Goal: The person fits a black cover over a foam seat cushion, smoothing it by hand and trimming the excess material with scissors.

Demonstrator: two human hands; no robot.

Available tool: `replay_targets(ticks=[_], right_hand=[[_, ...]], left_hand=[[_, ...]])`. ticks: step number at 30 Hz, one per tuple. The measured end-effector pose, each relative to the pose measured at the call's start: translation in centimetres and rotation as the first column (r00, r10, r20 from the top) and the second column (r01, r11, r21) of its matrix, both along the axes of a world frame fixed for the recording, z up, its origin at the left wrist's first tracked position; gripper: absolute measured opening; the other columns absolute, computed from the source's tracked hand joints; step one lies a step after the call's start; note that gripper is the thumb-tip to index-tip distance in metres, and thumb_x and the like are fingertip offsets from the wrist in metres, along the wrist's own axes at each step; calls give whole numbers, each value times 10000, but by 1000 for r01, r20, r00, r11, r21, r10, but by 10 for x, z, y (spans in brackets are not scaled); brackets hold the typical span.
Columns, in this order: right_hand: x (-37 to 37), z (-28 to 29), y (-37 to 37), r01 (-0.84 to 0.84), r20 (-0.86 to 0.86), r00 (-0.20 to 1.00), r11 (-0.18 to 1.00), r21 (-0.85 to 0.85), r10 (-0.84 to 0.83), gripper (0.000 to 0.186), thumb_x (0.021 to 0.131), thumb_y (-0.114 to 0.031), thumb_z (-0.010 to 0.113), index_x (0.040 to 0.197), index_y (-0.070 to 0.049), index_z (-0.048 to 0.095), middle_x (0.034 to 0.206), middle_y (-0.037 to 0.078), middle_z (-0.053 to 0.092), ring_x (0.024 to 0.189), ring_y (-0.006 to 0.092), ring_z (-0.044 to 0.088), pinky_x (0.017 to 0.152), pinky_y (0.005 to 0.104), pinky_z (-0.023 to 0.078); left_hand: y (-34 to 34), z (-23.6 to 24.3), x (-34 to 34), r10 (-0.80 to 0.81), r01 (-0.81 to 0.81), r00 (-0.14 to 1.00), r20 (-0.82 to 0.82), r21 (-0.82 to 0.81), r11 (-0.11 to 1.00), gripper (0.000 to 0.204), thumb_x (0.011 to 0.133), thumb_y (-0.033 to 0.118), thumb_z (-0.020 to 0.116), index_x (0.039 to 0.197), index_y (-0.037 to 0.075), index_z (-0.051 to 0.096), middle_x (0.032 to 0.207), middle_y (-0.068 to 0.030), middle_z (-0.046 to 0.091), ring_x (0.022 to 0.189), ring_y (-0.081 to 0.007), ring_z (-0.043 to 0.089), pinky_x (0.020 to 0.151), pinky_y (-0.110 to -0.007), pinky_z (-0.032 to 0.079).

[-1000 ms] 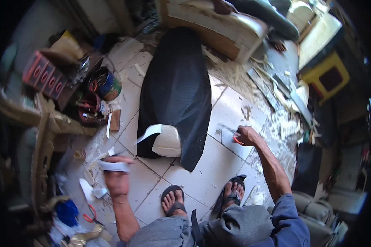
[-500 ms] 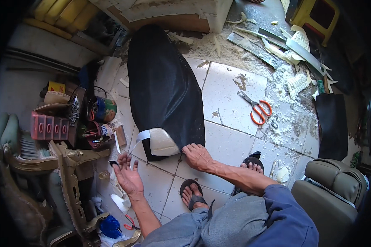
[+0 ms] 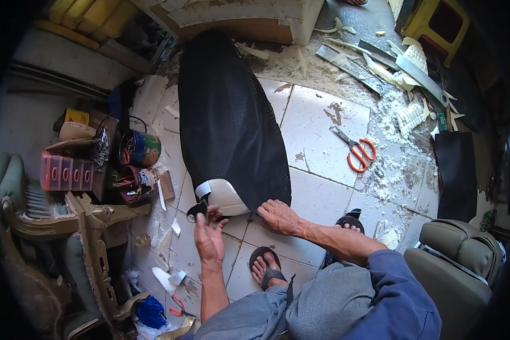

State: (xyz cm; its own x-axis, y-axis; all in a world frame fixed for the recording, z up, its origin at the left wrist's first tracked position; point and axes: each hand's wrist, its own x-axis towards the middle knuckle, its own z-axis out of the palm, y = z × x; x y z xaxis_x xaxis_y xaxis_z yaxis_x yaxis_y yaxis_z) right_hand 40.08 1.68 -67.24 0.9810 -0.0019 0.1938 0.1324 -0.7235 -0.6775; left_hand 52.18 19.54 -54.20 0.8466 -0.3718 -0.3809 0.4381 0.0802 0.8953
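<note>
One long black vinyl-covered seat cushion (image 3: pixel 229 113) lies on the white tiled floor (image 3: pixel 323 122), its near end showing white foam. Two hands: left hand (image 3: pixel 209 238) open, fingers loosely spread, touching a black cover flap at the cushion's near left corner; right hand (image 3: pixel 277 216) flat, fingers together, pressing the cushion's near right edge. One orange-handled scissors (image 3: pixel 357 150) on bare tiles to the right; two round tins (image 3: pixel 139 164) crowd the left edge.

Black cover (image 3: pixel 232 113) hides most of the white seat base (image 3: pixel 224 195); only the near end shows. Left hand (image 3: pixel 209 238) fingertips sit behind a small dark piece (image 3: pixel 197 209), too small to identify. Grey chair (image 3: pixel 459 266) cut off by the right rim.
</note>
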Motion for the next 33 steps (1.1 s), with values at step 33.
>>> replay_targets(ticks=[33], right_hand=[[-124,0,-241,580,-152,676,647,-494,-721,331,897,-176,640,1111,64,563,1091,243,616,920,389,645,749,488,557]], left_hand=[[-47,-113,-103,-232,308,951,-203,679,667,271,896,249,737,957,3,642,749,-42,646,572,-134,623,484,-270,498]])
